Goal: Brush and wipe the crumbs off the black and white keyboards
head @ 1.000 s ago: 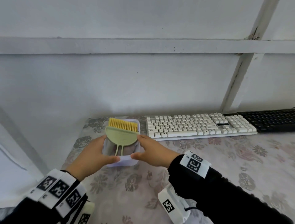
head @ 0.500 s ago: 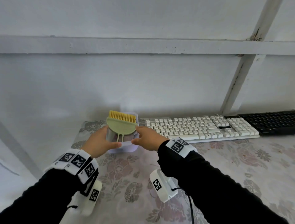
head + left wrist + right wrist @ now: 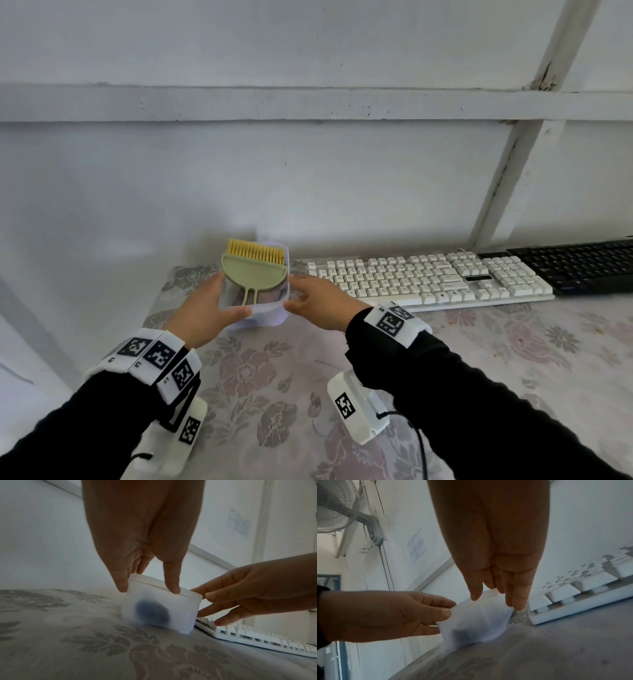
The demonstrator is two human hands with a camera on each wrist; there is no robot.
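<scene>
A translucent white plastic container [image 3: 263,313] stands on the flowered tablecloth by the left end of the white keyboard [image 3: 428,277]. Across its rim lies a green brush [image 3: 253,272] with yellow bristles. A dark blue thing [image 3: 151,611] shows dimly through the container wall [image 3: 180,609]. My left hand [image 3: 209,311] grips the container's left side, thumb on the front rim [image 3: 445,613]. My right hand [image 3: 317,301] touches the right side [image 3: 479,616] with straight fingers [image 3: 211,597]. The black keyboard [image 3: 582,269] lies to the right of the white one.
The table [image 3: 479,359] runs along a white wall with a rail [image 3: 308,102]. Its left edge is close to the container. Bare cloth stretches in front of both keyboards. A wall fan [image 3: 332,507] hangs high on the left.
My arms have stretched forward and the container with the brush now sits farther from me. Both hands keep their places on its sides.
</scene>
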